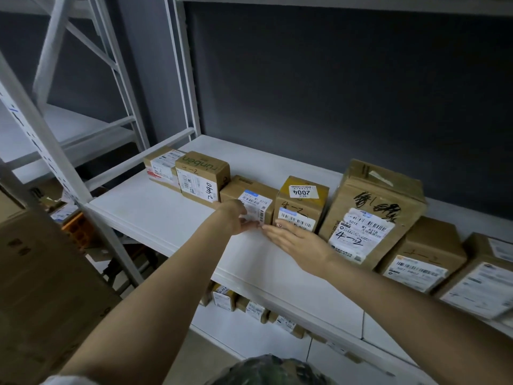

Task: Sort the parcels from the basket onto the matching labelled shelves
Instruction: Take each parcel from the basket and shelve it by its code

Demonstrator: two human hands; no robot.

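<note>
The little brown box [249,188] sits on the white shelf [155,215], right in front of both hands. The left hand [236,219] rests flat against its front, fingers loose, not grabbing. The right hand [301,241] is flat too, its fingertips by the box's bottom corner, holding nothing. I think the box is light and stiff. Its two sides look best to hold.

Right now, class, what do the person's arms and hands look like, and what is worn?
Both forearms are bare. The left hand and right hand show no gloves, rings or watch. A white sleeve edge shows by the left upper arm.
</note>
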